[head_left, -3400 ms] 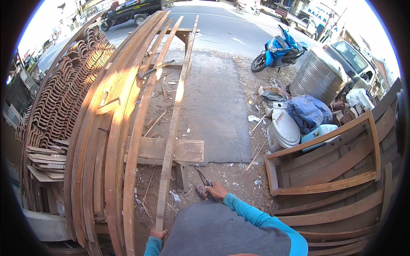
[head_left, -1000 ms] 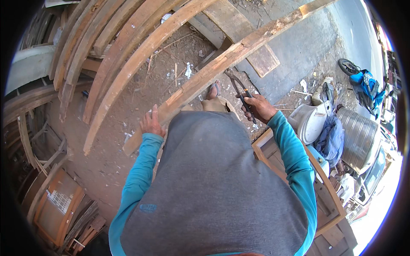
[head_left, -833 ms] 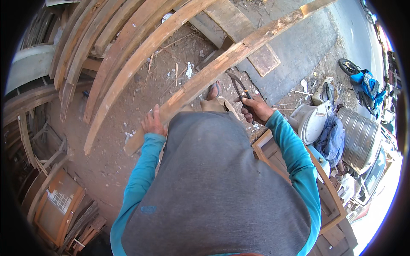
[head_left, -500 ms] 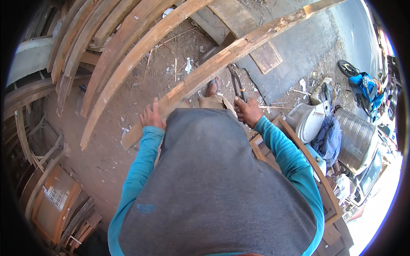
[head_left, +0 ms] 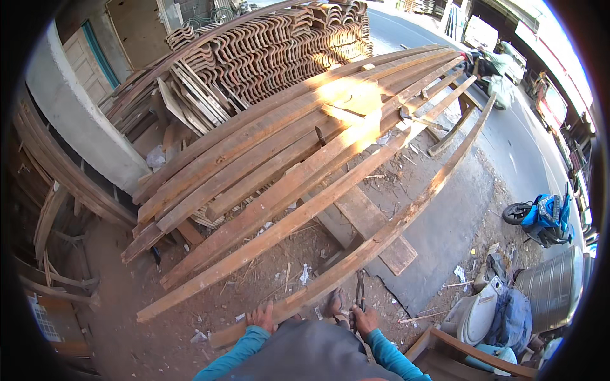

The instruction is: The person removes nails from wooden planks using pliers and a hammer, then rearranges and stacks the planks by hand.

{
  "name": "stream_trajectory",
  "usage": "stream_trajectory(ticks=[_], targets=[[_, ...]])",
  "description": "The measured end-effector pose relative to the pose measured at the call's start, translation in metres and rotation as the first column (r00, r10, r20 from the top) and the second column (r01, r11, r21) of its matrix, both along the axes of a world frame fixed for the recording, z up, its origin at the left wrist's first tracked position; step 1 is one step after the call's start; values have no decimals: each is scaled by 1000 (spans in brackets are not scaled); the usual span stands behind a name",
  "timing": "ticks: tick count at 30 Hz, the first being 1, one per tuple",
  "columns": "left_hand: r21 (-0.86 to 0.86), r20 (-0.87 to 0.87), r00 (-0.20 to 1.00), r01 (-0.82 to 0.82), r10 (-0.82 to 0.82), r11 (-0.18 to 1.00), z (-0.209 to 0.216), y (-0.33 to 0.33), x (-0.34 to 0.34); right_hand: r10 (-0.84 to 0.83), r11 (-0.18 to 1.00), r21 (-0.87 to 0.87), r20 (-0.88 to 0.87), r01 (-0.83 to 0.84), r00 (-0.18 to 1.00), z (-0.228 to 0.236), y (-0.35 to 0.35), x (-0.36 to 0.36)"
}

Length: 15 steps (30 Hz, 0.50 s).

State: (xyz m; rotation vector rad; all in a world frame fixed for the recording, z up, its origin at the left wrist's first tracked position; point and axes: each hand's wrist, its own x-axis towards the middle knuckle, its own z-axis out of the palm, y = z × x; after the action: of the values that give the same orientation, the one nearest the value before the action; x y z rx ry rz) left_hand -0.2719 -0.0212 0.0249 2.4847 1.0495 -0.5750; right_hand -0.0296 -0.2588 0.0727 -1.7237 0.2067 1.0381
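Since half a second ago the view has swung up off the grey shirt. The pile and the street now fill the frame, and both hands have slid to the bottom edge. The hands keep the same spots on the wood, so only the head moved.

- 9 o'clock: white pillar point(head_left: 76, 120).
- 11 to 1 o'clock: stacked roof tiles point(head_left: 279, 44), with the pile of curved planks point(head_left: 273, 146) in front of them.
- 6 o'clock: left hand point(head_left: 262, 315) lies on the near end of the long curved plank point(head_left: 381, 235). The fingers are spread and flat, pressing on the wood and not wrapped round it. The plank runs from there up toward 1 o'clock and crosses a flat board point(head_left: 375, 222).
- Just right of the left hand: a sandalled foot point(head_left: 335, 301) rests on the same plank.
- Right hand point(head_left: 365, 319) is closed around the handles of a dark two-handled tool point(head_left: 360, 289), which points up just beside the plank. I cannot tell whether the tool head touches the wood.
- 3 to 4 o'clock: blue scooter point(head_left: 546, 216) and metal drum point(head_left: 553, 289).
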Motion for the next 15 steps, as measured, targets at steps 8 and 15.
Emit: stream_trajectory(ticks=[8,15], targets=[[-113,-21,1000,-13,11,993,7,9,4,155,983,-134,254,-124,955,9,12,-15],[-537,138,986,-3,91,843,-73,54,-29,162,987,-37,201,-158,966,-6,10,-18]])
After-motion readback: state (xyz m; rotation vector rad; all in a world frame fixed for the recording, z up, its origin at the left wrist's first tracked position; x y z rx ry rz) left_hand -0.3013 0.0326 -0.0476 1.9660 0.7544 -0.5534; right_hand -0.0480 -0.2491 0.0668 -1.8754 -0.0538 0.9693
